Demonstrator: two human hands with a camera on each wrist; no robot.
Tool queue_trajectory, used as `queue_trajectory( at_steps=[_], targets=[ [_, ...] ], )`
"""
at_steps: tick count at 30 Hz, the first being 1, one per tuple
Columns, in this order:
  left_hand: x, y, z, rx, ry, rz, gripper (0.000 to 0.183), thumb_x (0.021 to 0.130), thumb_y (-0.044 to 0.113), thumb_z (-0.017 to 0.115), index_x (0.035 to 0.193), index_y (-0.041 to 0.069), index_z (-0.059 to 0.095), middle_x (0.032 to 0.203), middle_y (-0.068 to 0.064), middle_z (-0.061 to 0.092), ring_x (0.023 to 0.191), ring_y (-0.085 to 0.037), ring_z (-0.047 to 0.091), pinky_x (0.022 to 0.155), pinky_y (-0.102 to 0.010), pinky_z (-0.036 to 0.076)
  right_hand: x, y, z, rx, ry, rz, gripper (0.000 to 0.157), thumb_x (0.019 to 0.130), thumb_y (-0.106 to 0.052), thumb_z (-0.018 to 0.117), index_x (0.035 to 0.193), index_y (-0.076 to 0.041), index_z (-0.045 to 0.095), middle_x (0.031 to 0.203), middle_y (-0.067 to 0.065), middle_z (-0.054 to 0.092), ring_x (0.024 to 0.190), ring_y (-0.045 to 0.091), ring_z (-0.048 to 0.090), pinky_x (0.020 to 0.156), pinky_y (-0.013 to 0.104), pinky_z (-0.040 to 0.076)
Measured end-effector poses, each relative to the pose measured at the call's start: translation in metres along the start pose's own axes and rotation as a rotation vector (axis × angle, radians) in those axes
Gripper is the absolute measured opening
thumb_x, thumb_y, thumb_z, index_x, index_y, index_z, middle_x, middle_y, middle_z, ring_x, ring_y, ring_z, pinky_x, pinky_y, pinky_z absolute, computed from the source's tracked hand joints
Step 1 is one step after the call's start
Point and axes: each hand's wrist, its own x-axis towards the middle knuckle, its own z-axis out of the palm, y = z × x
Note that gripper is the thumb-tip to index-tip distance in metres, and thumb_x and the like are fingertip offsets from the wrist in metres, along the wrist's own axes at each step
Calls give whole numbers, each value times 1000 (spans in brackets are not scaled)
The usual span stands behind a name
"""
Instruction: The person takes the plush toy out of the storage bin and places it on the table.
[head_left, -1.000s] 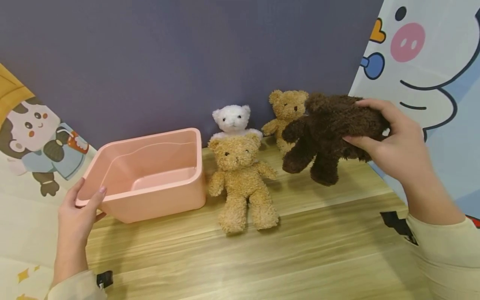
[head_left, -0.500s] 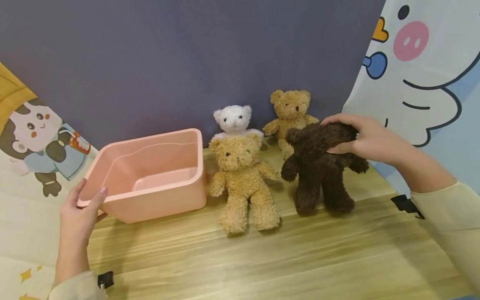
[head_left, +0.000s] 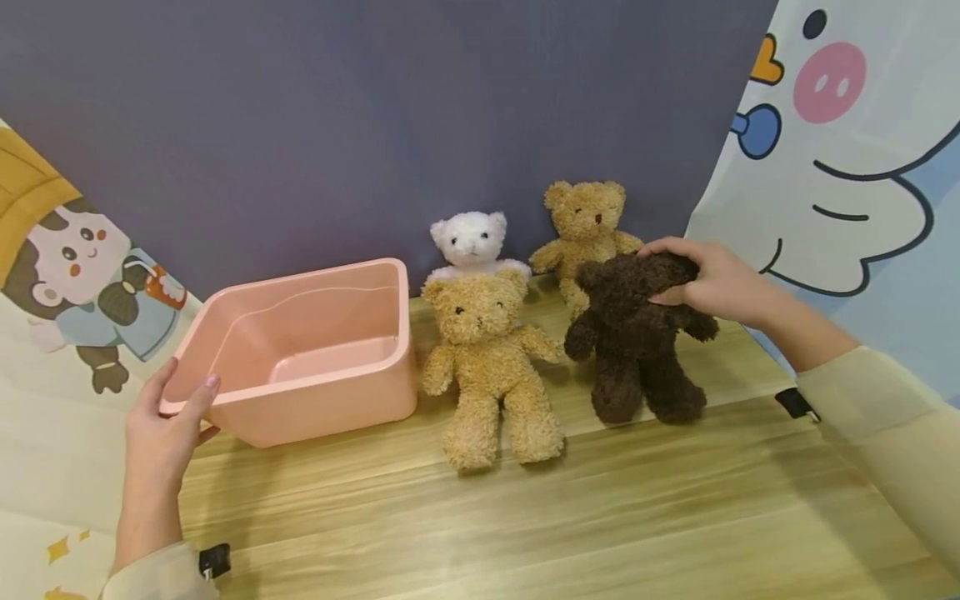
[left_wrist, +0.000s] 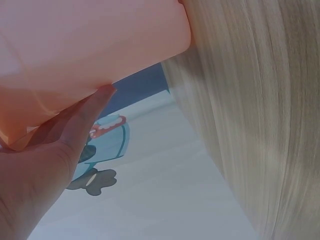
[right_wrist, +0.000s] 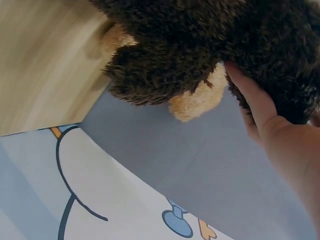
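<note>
At the left, my left hand grips the near left corner of a pink plastic bin, thumb over the rim and fingers on the outside. The bin's visible floor is bare. On the right, my right hand holds a dark brown teddy bear by the head, and its feet are down at the wooden table. The right wrist view shows the brown fur close up, with the fingers along the head. A golden teddy bear sits between bin and brown bear.
Behind the golden bear sits a white bear, its lower body hidden. Another tan bear leans by the dark grey back panel, partly behind the brown bear. Printed cartoon panels stand at both sides.
My right hand has brought the brown bear down from a tilted, raised pose to upright at the table, exposing more of the tan bear. The left hand keeps its grip on the bin.
</note>
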Motion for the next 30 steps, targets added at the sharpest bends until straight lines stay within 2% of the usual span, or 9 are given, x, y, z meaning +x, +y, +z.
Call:
queue_trajectory(
  at_steps=[4,6,8,10,14,18,23,27,30],
  targets=[
    [0,0,0,-4,4,-8,83,103,50,66,170,43,18,180,-14,15,126,-13,56,66,-13,62,5,4,6,-62,28,-19,70,95,-5,74,158,-18,48,164,32,41,90,37,65,78,50,52],
    [-1,0,0,0,7,-10,83,103,50,66,170,43,18,180,-14,15,126,-14,56,66,-13,61,8,5,9,-62,26,-15,70,93,-2,72,157,-17,48,165,33,39,63,25,49,66,43,44],
    [-1,1,0,5,7,-10,83,103,51,65,170,43,17,180,-14,16,127,-15,56,66,-13,61,9,6,12,-47,20,4,71,93,-1,70,158,-18,47,167,32,36,54,18,30,59,39,39],
    [-2,2,1,10,6,-11,83,103,51,65,170,43,17,180,-14,16,126,-15,56,65,-13,61,11,7,14,-27,21,16,72,92,0,69,158,-19,47,170,30,32,54,20,35,60,41,39],
    [-3,3,1,10,4,-12,82,103,51,65,170,44,17,180,-14,16,125,-14,56,65,-13,61,15,10,15,-16,50,13,71,92,0,67,158,-20,47,172,27,31,96,43,62,75,50,41],
    [-4,5,1,5,1,-9,82,103,50,65,170,43,17,180,-14,16,123,-12,57,66,-13,61,18,13,15,-14,44,14,70,92,-2,69,157,-19,47,172,26,30,136,55,47,86,57,43],
    [-4,5,1,5,0,-10,82,103,51,65,169,44,17,180,-13,16,125,-14,56,66,-12,61,24,20,16,34,-42,24,73,93,-2,68,159,-15,40,176,26,18,155,58,25,113,79,36],
    [-3,5,1,4,2,-13,82,103,51,64,169,44,17,180,-13,16,127,-16,55,66,-12,61,31,25,18,66,-65,33,74,95,-3,66,161,-15,36,179,23,12,158,58,16,119,82,28],
    [-2,4,1,2,1,-11,82,103,51,65,170,44,17,180,-13,16,128,-17,55,66,-12,61,36,29,20,109,-87,58,73,99,-6,65,164,-17,32,179,23,7,153,58,28,107,74,47]
  ],
)
